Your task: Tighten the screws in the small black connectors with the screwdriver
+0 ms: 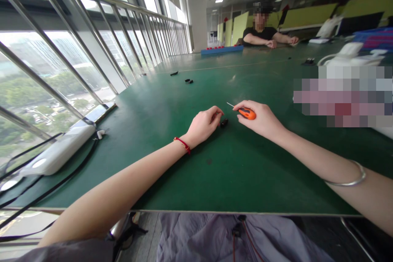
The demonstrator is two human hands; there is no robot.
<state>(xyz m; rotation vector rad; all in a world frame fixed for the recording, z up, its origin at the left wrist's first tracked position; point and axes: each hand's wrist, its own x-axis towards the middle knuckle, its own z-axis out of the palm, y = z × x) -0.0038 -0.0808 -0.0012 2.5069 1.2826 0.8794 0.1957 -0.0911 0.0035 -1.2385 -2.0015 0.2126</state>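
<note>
My right hand [260, 120] is closed round an orange-and-black screwdriver [247, 113], its thin metal shaft pointing left and away from me. My left hand [204, 125], wearing a red bracelet at the wrist, has its fingers curled in. At its thumb and fingertips is a small black part [224, 123], low over the green tabletop [196, 176]; the contact is partly hidden. The screwdriver's tip is just above and beyond this part, apart from it.
Several small black pieces [189, 81] lie farther back on the table. At left, a white power strip [61, 147] with black cables sits by the metal railing [101, 20]. A blue strip with red knobs [221, 50] is at the far edge, near a seated person [259, 35]. White items [350, 55] stand at right.
</note>
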